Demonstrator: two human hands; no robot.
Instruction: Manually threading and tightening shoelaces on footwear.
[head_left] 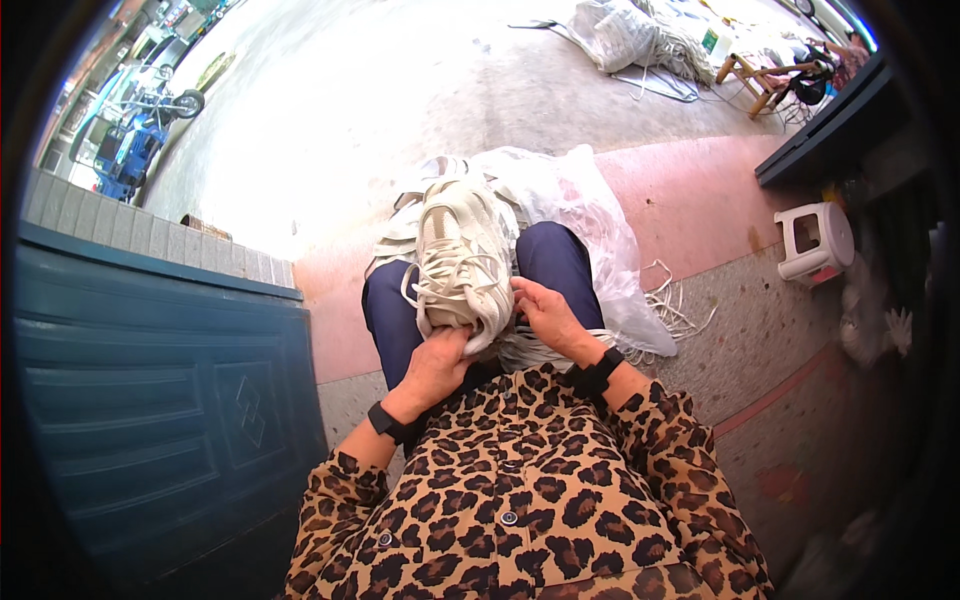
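Seen from above, a seated person in a leopard-print shirt (530, 500) and dark blue trousers (560, 262) holds a cream-white sneaker (462, 262) on the lap, toe pointing away, its laces hanging loose over the sides. The left hand (438, 362) grasps the near heel end of the sneaker from below, fingers curled around it. The right hand (548, 312) rests just beside the shoe's right edge, fingers bent and pinching at a lace or the shoe's rim; which of the two cannot be told. Both wrists wear black bands.

Beyond the knees lies a clear plastic bag (590, 215) with more pale shoes heaped in it, touching the sneaker's far end. Loose white laces (675, 305) spill on the floor to the right of the bag. Further right stands a small white plastic stool (815, 240). A dark teal panelled door (150, 400) fills the left side. Far off, across bright concrete, sit a white sack (615, 35), a wooden stool (755, 80) and a blue vehicle (130, 140) at the far left.
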